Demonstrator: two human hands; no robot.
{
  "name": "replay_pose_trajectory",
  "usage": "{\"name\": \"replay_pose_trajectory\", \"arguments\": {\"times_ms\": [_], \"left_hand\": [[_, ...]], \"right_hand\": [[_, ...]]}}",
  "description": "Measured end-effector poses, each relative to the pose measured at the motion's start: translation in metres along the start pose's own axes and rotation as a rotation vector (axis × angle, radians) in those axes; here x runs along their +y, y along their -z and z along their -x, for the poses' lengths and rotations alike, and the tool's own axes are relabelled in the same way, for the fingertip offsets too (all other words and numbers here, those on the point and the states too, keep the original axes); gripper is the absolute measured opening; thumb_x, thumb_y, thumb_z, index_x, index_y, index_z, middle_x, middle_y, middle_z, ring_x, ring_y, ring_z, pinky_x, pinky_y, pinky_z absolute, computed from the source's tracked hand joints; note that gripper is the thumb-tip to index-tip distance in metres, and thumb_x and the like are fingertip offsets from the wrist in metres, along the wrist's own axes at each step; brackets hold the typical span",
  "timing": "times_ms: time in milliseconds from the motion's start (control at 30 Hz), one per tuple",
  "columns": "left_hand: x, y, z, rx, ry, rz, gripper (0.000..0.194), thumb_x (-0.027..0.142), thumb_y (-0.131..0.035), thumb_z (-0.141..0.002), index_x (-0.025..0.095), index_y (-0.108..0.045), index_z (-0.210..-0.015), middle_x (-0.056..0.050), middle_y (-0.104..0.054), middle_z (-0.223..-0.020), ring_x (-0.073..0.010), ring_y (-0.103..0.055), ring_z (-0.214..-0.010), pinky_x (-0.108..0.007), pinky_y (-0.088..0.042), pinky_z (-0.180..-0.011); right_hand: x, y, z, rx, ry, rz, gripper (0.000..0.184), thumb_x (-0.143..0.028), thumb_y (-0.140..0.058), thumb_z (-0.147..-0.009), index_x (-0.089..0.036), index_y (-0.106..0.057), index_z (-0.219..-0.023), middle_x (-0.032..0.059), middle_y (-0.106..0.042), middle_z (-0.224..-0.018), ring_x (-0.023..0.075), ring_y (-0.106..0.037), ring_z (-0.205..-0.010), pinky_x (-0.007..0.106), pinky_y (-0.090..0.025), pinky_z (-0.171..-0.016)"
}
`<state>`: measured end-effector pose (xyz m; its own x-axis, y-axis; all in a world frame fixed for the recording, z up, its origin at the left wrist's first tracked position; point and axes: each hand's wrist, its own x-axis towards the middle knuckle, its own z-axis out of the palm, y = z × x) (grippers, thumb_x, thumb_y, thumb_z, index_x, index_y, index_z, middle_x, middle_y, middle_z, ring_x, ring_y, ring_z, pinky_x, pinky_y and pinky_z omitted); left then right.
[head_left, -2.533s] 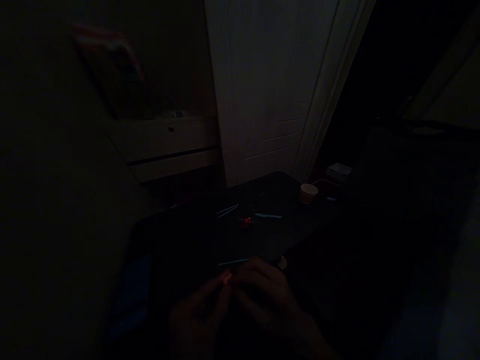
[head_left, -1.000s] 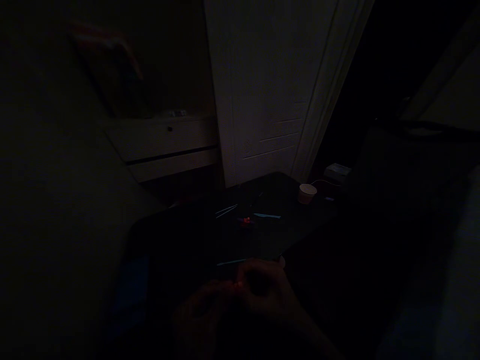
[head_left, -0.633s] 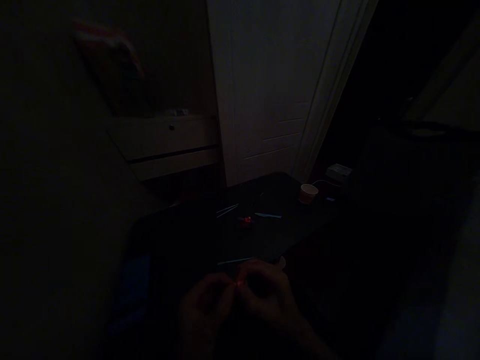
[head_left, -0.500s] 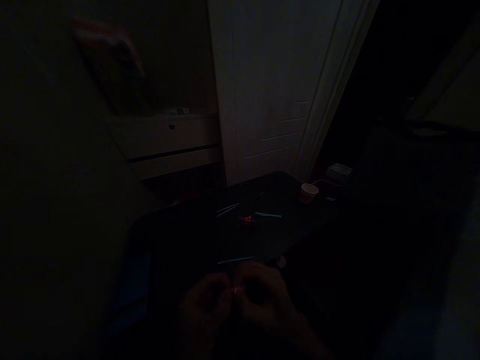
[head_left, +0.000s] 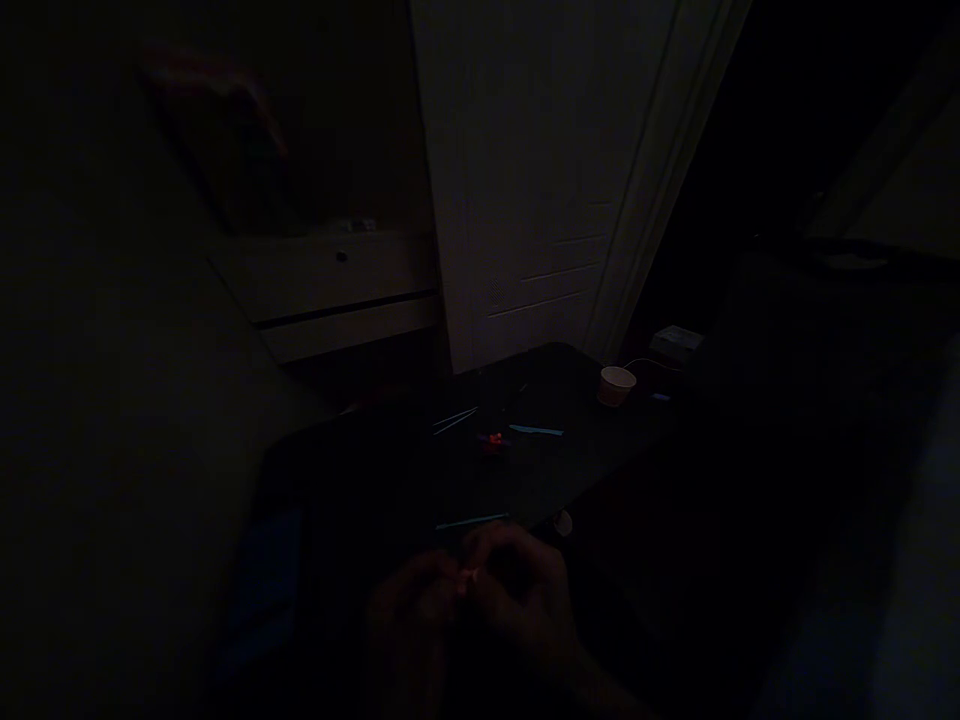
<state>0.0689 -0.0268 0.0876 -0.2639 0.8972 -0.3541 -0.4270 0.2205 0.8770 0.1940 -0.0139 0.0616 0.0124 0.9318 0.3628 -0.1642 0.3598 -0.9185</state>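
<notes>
The scene is very dark. My left hand (head_left: pixel 412 600) and my right hand (head_left: pixel 521 580) meet low in the middle, fingertips pinched together. Between them is a small reddish piece (head_left: pixel 468 580), too dim and small to name. Just beyond the hands a thin pale-blue strip (head_left: pixel 472 521) lies on the dark table (head_left: pixel 405 480). Farther off sits a small dark object with glowing red spots (head_left: pixel 494 441). Tweezers (head_left: pixel 455 420) lie to its left, and a flat pale-blue knife-shaped tool (head_left: pixel 536 431) to its right.
A paper cup (head_left: pixel 616 387) stands near the table's far right corner. Behind the table are a white door (head_left: pixel 525 200) and a drawer unit (head_left: pixel 337 280). A pale box (head_left: pixel 676 343) with a white cable lies beyond the cup. A bluish flat shape (head_left: pixel 262 580) shows at left.
Both hands stay together with small finger shifts around the reddish piece, whose glow looks fainter. The view has shifted slightly and become dimmer.
</notes>
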Motion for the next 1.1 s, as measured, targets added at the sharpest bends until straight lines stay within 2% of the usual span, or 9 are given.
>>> {"name": "replay_pose_trajectory", "arguments": {"times_ms": [167, 200, 300, 400, 533, 667, 800, 967, 1100], "left_hand": [[0.001, -0.006, 0.003, 0.019, -0.017, 0.037, 0.015, 0.027, -0.087, -0.045, 0.02, -0.076, -0.054, -0.001, -0.068, -0.053, -0.0127, -0.059, -0.05, -0.022, -0.05, -0.048], [0.003, -0.006, 0.005, 0.032, -0.025, 0.033, 0.016, 0.027, -0.087, -0.044, 0.02, -0.077, -0.054, -0.001, -0.069, -0.054, -0.0134, -0.061, -0.051, -0.022, -0.052, -0.049], [0.01, -0.003, 0.012, 0.056, -0.092, -0.089, 0.018, 0.031, -0.09, -0.048, 0.021, -0.08, -0.059, -0.004, -0.077, -0.062, -0.0199, -0.072, -0.059, -0.026, -0.06, -0.055], [0.011, 0.005, 0.015, 0.029, -0.183, -0.303, 0.021, 0.038, -0.091, -0.057, 0.022, -0.085, -0.069, -0.008, -0.085, -0.078, -0.0292, -0.082, -0.077, -0.034, -0.069, -0.073], [0.007, 0.009, 0.016, 0.028, -0.302, -0.42, 0.024, 0.043, -0.089, -0.067, 0.026, -0.089, -0.084, -0.008, -0.088, -0.094, -0.0326, -0.084, -0.093, -0.038, -0.069, -0.087], [0.01, 0.012, 0.013, 0.048, -0.325, -0.463, 0.024, 0.044, -0.088, -0.07, 0.026, -0.089, -0.086, -0.007, -0.088, -0.096, -0.0312, -0.084, -0.092, -0.034, -0.07, -0.084], [0.016, 0.018, 0.009, 0.023, -0.291, -0.481, 0.026, 0.046, -0.089, -0.065, 0.026, -0.088, -0.081, -0.007, -0.088, -0.09, -0.03, -0.084, -0.087, -0.031, -0.07, -0.078], [0.019, 0.016, 0.013, 0.009, -0.349, -0.53, 0.015, 0.041, -0.083, -0.07, 0.027, -0.086, -0.076, -0.004, -0.086, -0.082, -0.0274, -0.083, -0.078, -0.029, -0.068, -0.072], [0.019, 0.017, 0.014, -0.016, -0.468, -0.606, 0.011, 0.037, -0.079, -0.072, 0.028, -0.085, -0.071, -0.002, -0.083, -0.073, -0.0238, -0.08, -0.068, -0.025, -0.065, -0.064]], "right_hand": [[0.0, -0.005, 0.0, 0.06, 0.062, 0.008, 0.008, -0.024, -0.077, -0.088, -0.02, -0.072, -0.083, 0.0053, -0.078, -0.079, 0.0182, -0.074, -0.069, 0.025, -0.059, -0.064], [-0.001, -0.006, -0.001, 0.09, 0.114, 0.047, 0.006, -0.019, -0.076, -0.087, -0.021, -0.072, -0.083, 0.0044, -0.078, -0.079, 0.0181, -0.074, -0.069, 0.025, -0.059, -0.064], [-0.01, -0.003, -0.003, 0.16, 0.336, 0.198, 0.018, -0.005, -0.072, -0.084, -0.023, -0.072, -0.087, 0.0017, -0.079, -0.08, 0.0169, -0.076, -0.071, 0.023, -0.061, -0.067], [-0.02, 0.008, -0.005, 0.075, 0.508, 0.328, 0.025, -0.003, -0.073, -0.089, -0.025, -0.075, -0.101, 0.0035, -0.081, -0.089, 0.0181, -0.078, -0.076, 0.026, -0.064, -0.073], [-0.027, 0.022, -0.004, -0.059, 0.569, 0.445, 0.031, -0.01, -0.073, -0.097, -0.028, -0.076, -0.123, 0.0088, -0.082, -0.104, 0.0221, -0.08, -0.089, 0.032, -0.066, -0.078], [-0.029, 0.022, -0.006, -0.104, 0.547, 0.372, 0.035, -0.007, -0.072, -0.096, -0.026, -0.077, -0.125, 0.0101, -0.082, -0.108, 0.0228, -0.081, -0.093, 0.033, -0.067, -0.08], [-0.031, 0.018, -0.01, -0.11, 0.426, 0.203, 0.023, -0.008, -0.08, -0.093, -0.026, -0.083, -0.107, 0.0057, -0.084, -0.101, 0.0195, -0.082, -0.086, 0.028, -0.066, -0.078], [-0.036, 0.015, -0.013, -0.081, 0.232, 0.162, 0.012, -0.017, -0.088, -0.088, -0.023, -0.085, -0.098, 0.0041, -0.082, -0.09, 0.0175, -0.078, -0.079, 0.026, -0.063, -0.074], [-0.034, 0.013, -0.011, -0.142, 0.224, 0.171, 0.008, -0.019, -0.087, -0.088, -0.02, -0.082, -0.094, 0.0046, -0.082, -0.087, 0.0167, -0.077, -0.076, 0.024, -0.061, -0.07]]}}
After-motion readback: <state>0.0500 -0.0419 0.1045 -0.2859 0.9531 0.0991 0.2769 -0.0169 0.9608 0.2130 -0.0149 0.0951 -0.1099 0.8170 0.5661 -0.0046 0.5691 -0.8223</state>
